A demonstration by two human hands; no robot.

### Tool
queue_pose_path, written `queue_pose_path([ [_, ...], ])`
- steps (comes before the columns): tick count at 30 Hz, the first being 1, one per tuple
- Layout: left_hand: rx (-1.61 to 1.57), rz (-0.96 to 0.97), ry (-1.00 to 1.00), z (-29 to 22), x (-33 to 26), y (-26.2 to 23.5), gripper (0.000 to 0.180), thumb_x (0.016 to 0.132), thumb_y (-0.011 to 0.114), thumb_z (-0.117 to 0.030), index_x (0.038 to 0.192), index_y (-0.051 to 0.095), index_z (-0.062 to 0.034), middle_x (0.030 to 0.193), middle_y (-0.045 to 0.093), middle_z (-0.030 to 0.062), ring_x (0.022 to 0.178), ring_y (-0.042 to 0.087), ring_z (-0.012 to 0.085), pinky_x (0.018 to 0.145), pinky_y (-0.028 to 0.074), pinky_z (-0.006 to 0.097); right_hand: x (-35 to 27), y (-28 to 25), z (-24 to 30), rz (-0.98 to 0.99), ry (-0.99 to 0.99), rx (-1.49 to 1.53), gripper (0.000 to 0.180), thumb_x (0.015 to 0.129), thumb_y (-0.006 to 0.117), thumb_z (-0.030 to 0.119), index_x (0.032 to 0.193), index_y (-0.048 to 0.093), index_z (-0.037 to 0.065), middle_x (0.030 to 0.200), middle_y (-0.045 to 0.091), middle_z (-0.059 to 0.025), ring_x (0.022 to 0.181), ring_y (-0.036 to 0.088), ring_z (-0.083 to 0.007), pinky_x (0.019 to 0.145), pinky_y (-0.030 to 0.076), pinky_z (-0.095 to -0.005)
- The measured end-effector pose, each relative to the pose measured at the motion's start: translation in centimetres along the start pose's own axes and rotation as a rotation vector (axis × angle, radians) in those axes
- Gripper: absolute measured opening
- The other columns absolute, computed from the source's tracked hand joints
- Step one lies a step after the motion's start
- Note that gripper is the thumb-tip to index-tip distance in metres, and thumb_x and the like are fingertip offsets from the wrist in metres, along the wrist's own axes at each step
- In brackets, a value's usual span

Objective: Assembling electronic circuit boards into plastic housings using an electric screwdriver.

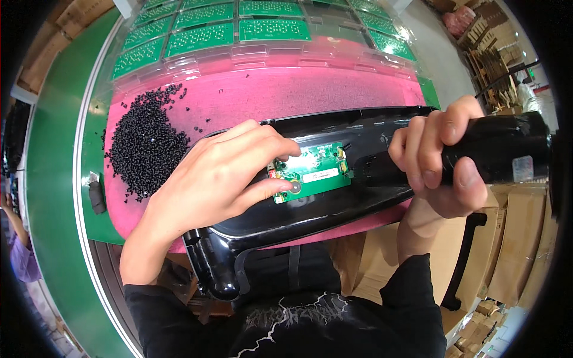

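Pinched between thumb and fingertips of the left hand (221,179), a small green circuit board (311,171) sits pressed into the hollow of a long black plastic housing (334,203). The right hand (444,158) is closed around the housing's narrow glossy handle end (501,149), holding the whole shell steady across the front edge of the bench.

That board looks light, thin and stiff, and I judge it fragile: its solder points and small parts face up, so the bare edges are the safe place to hold it, as the left fingers do now. By contrast, the housing looks rigid and fairly light, but its shiny surface is probably slippery, which makes the rounded handle the best place for a full-hand grip.

Under the housing lies a pink mat (298,89). On the mat's left part is a loose heap of small black pellets (146,143), with a few strays scattered toward the middle. Beyond the mat, clear plastic trays (262,51) hold rows of green circuit panels (197,37). A green bench surface (54,161) borders the mat on the left, and stacked cardboard boxes (519,238) stand below at the right.
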State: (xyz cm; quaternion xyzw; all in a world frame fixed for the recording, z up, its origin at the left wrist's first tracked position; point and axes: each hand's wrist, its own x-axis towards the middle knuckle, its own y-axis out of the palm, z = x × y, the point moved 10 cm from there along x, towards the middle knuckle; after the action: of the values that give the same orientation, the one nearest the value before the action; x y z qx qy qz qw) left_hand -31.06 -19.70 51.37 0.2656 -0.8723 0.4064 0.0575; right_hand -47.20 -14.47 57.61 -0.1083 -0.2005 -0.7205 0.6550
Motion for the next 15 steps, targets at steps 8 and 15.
queue_pose_path([
  [8, 0.064, 0.043, 0.010, -0.4, 0.0, 0.5, 0.034, 0.076, 0.076, -0.013, 0.104, 0.063, -0.0014, 0.097, 0.066, 0.0106, 0.088, 0.063, 0.0309, 0.077, 0.053, 0.040, -0.5, 0.2, -0.5, 0.086, -0.056, 0.054, 0.033, 0.080, 0.067, 0.026, 0.096, 0.044, 0.010, 0.058, 0.050, 0.0025, 0.046, 0.045, -0.0096, 0.050, 0.039, -0.0260],
  [15, 0.049, 0.016, 0.032, -0.4, 0.0, 0.3, 0.030, 0.075, 0.076, -0.009, 0.102, 0.064, -0.0012, 0.095, 0.066, 0.0110, 0.085, 0.063, 0.0303, 0.075, 0.052, 0.039, -0.6, 1.0, -1.6, 0.130, 0.027, 0.092, 0.033, 0.080, 0.068, 0.026, 0.097, 0.045, 0.010, 0.059, 0.051, 0.0045, 0.045, 0.046, -0.0080, 0.050, 0.038, -0.0247],
])
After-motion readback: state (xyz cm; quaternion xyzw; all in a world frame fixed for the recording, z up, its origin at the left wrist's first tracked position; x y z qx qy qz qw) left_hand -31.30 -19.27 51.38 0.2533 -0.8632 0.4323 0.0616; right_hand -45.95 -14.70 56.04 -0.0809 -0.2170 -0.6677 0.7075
